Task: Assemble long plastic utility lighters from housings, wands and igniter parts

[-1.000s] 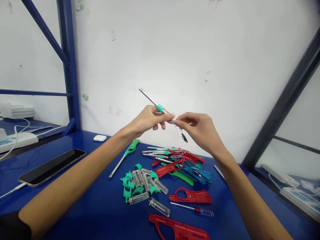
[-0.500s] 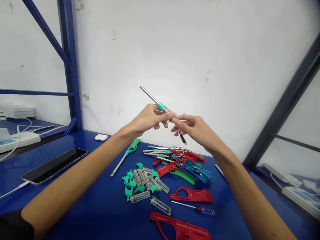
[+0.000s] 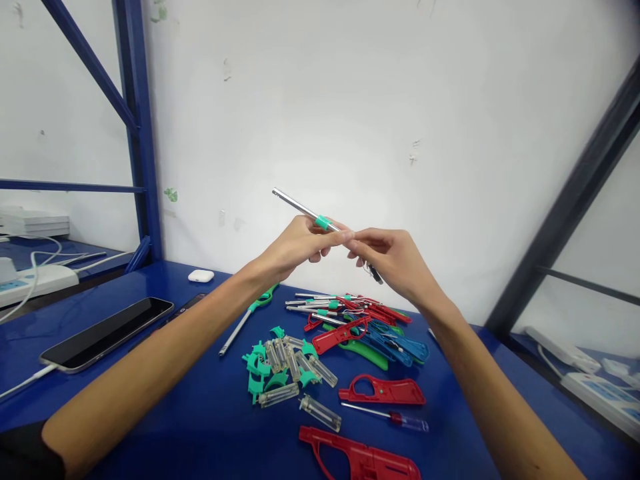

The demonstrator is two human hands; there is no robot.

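Blue counter (image 3: pixel 210 413), parts scattered. Left hand (image 3: pixel 295 243) pinches a metal tube (image 3: pixel 300 207) tight. Right hand (image 3: pixel 395 257) is closed on the tube's wire (image 3: pixel 374 272).

Silver tube (image 3: pixel 299 205) with teal band (image 3: pixel 323 223); blue table (image 3: pixel 210 413); red shells (image 3: pixel 383 391); teal clips (image 3: pixel 260 373).

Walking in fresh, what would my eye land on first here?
First, the two hands raised in the middle: the left hand and right hand pinch a thin metal tube with a green ring, slanting up to the left. Below them, on the blue table, lies a bright scatter of red handle shells, green clips and clear little tubes. A dark tablet lies at the left.
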